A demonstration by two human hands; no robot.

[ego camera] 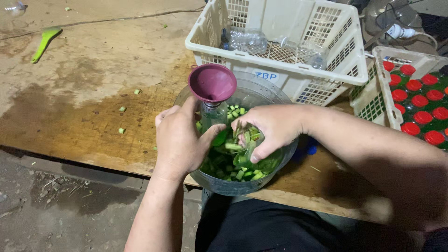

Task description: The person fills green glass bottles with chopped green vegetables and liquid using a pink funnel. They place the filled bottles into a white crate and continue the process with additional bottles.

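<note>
A clear round bowl [280, 161] of chopped green vegetable pieces [233, 172] rests on the front edge of a wet wooden table [84, 107]. Standing in the bowl is a clear plastic bottle [213, 116] with a maroon funnel [212, 83] in its neck. My left hand [179, 140] is wrapped around the bottle's body. My right hand [270, 128] reaches into the bowl and pinches a bunch of green pieces just right of the bottle.
A white plastic crate [280, 70] holding empty clear bottles stands behind the bowl. At the right, a second crate [380, 100] holds several red-capped bottles [420, 102]. A green scoop [44, 44] lies far left; stray green bits dot the table.
</note>
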